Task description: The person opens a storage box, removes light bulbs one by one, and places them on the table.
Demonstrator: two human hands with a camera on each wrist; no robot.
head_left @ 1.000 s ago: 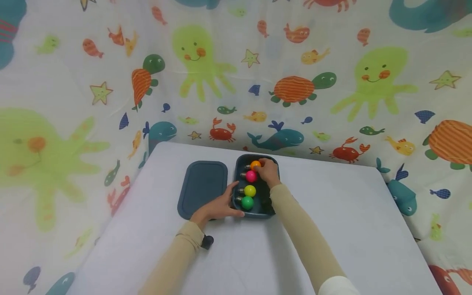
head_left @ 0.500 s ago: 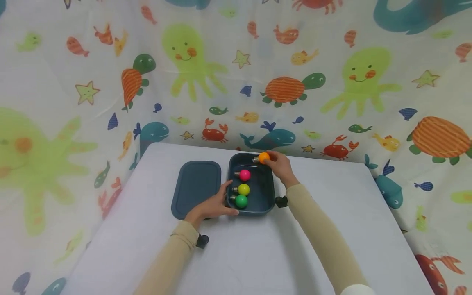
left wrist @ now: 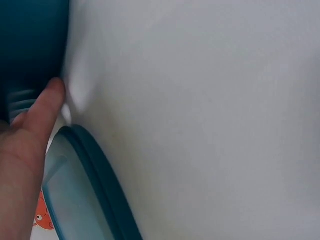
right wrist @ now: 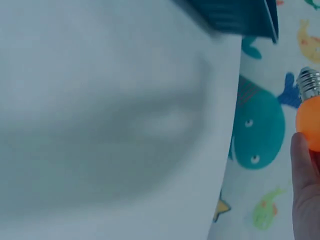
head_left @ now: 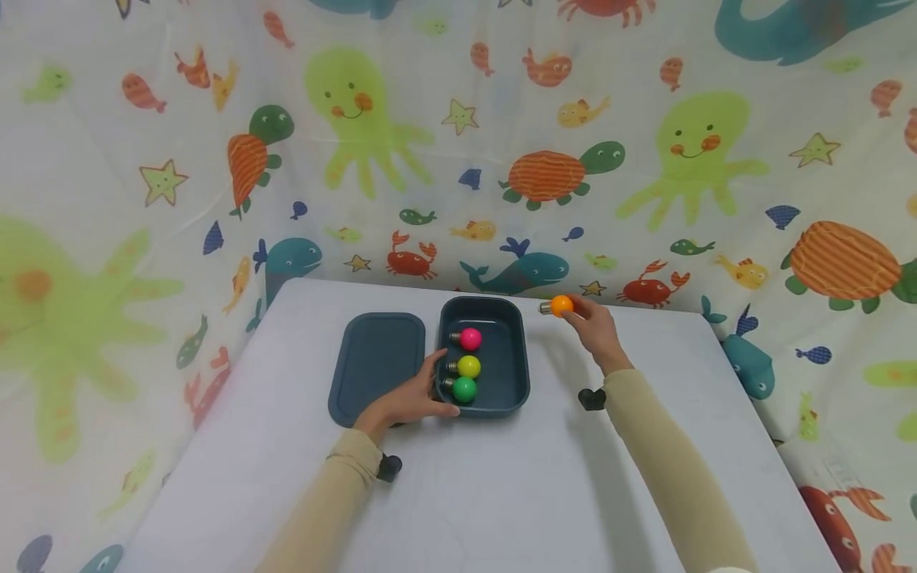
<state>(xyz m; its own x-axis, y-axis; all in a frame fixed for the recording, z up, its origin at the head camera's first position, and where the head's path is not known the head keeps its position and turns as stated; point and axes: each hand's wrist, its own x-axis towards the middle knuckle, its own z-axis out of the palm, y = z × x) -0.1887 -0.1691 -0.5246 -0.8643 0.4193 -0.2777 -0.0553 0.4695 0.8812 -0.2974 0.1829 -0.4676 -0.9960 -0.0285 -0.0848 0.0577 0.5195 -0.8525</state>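
My right hand (head_left: 595, 326) pinches an orange light bulb (head_left: 562, 305) in the air, right of the dark blue plastic box (head_left: 521, 358). Its silver screw base points left in the head view; the right wrist view shows the orange bulb (right wrist: 310, 122) at its right edge, with a finger against it. My left hand (head_left: 408, 398) holds the box at its near left corner, fingers along the left side and thumb at the front. In the box lie a pink bulb (head_left: 470, 339), a yellow bulb (head_left: 469, 366) and a green bulb (head_left: 464, 389), one behind another along the left side.
A dark blue lid (head_left: 380, 358) lies flat just left of the box, partly under the left forearm's line. Both rest on a white table (head_left: 487, 493). Behind its far edge hangs a curtain (head_left: 458, 159) printed with sea animals.
The right hand has lifted the orange bulb out of the box's far end and carried it right, past the rim. The left hand stays on the box. The head view has shifted slightly.
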